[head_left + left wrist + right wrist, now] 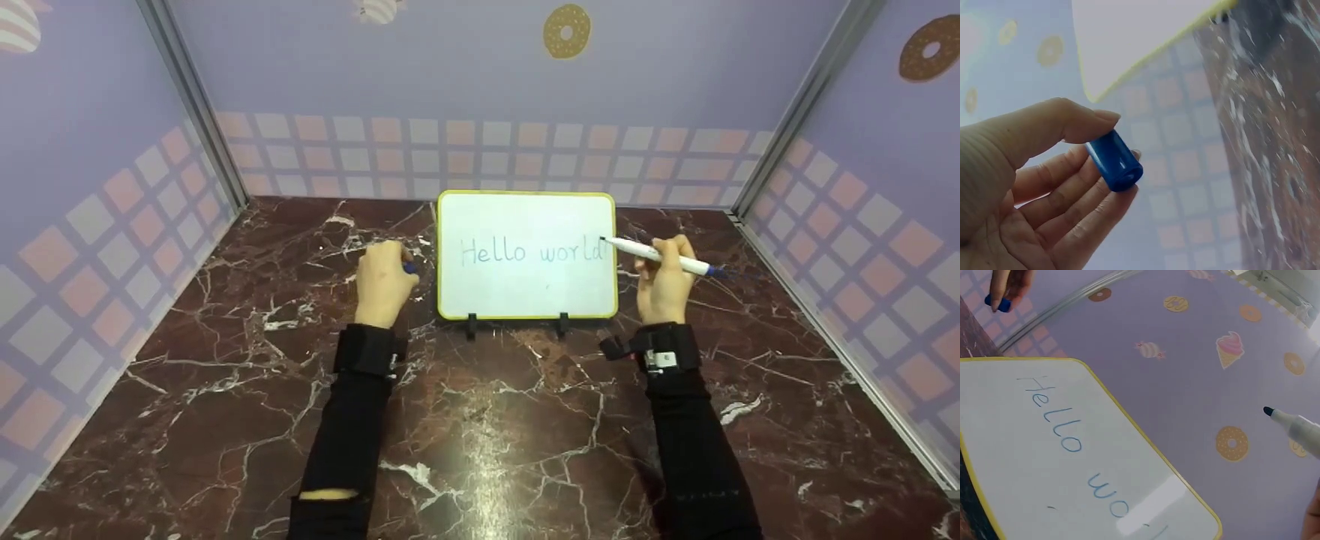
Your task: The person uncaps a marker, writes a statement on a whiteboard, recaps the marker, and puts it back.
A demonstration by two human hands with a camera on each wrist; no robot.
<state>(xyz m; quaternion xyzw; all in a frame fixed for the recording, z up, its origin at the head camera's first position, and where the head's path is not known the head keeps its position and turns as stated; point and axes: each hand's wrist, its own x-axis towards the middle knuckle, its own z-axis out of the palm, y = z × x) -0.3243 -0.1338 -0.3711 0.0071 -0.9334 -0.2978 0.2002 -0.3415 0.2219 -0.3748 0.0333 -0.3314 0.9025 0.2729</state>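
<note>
A whiteboard (525, 289) with a yellow frame stands upright on black feet, with "Hello world" written on it in thin blue letters. My right hand (665, 281) grips a white marker (637, 249) at the board's right side. Its uncapped dark tip overlaps the end of the writing in the head view; the right wrist view shows the marker (1300, 433) pointing left. Left of the board, my left hand (384, 281) pinches a blue marker cap (1113, 160) between thumb and fingers. That cap's open end faces away from the palm.
The board stands on a dark red marbled table (480, 450) with white veins. Purple walls (480, 75) with checks and printed sweets enclose it at the back and both sides, joined by metal corner posts (191, 97). A small dark stroke (1051, 507) marks the board's lower part.
</note>
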